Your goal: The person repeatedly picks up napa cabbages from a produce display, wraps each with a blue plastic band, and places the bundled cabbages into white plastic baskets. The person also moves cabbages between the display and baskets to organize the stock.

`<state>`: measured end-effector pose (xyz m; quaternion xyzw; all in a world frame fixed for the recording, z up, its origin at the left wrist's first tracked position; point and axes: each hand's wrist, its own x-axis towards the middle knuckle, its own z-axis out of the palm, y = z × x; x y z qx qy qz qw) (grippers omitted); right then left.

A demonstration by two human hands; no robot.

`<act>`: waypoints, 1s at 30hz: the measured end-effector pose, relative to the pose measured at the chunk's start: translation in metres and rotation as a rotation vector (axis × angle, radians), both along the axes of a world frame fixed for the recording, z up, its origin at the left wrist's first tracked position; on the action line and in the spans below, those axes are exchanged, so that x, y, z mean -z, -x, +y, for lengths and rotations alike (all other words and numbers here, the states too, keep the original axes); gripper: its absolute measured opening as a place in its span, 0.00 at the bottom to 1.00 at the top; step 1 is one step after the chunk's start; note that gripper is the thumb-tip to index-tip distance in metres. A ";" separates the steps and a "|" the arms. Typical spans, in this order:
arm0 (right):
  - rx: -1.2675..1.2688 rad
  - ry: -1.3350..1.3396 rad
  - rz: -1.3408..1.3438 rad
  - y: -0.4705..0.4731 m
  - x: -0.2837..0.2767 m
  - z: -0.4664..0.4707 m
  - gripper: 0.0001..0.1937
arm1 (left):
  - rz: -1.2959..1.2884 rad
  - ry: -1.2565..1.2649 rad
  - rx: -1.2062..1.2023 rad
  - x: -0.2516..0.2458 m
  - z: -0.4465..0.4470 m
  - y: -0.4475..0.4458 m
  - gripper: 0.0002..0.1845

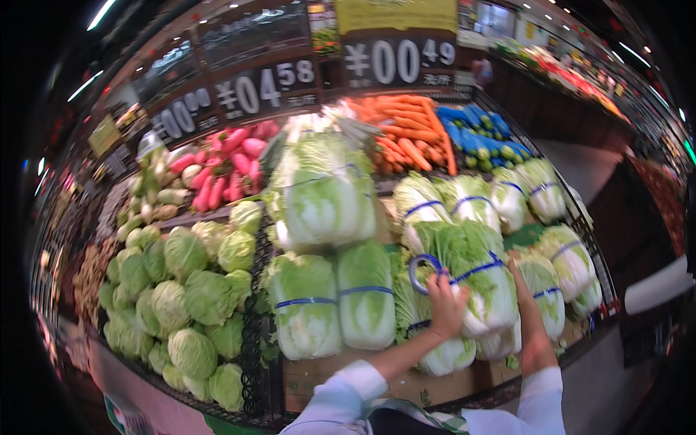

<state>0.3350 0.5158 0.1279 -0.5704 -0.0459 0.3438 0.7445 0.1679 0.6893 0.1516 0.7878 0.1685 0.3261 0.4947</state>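
Note:
A napa cabbage (481, 277) leans upright on other cabbages in front of me. Blue tape (478, 267) runs across its leaves to a roll of blue tape (425, 273) at its left side. The fingers of my left hand (448, 307) are on the roll's right edge, where the tape meets the cabbage. My right hand (515, 265) holds the cabbage's right side, its fingers mostly hidden behind the leaves. Just to the left stand two napa cabbages (365, 312) banded with blue tape.
Round green cabbages (185, 304) fill the left section behind a black mesh divider (254, 337). More banded napa cabbages (565, 250) lie at the right. Behind are pink radishes (234, 163), carrots (408, 128), blue-wrapped vegetables (484, 133) and price boards (399, 62).

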 end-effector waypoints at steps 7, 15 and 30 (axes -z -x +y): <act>0.036 -0.038 -0.263 -0.004 0.035 -0.056 0.29 | -0.262 -0.016 0.086 -0.012 -0.015 0.025 0.35; 0.138 -0.421 -0.332 0.163 -0.101 0.070 0.26 | -0.384 -0.311 0.124 -0.102 0.085 0.126 0.46; 0.011 0.321 -0.801 0.277 -0.065 0.251 0.29 | -0.028 -0.095 -0.275 -0.012 0.246 0.254 0.22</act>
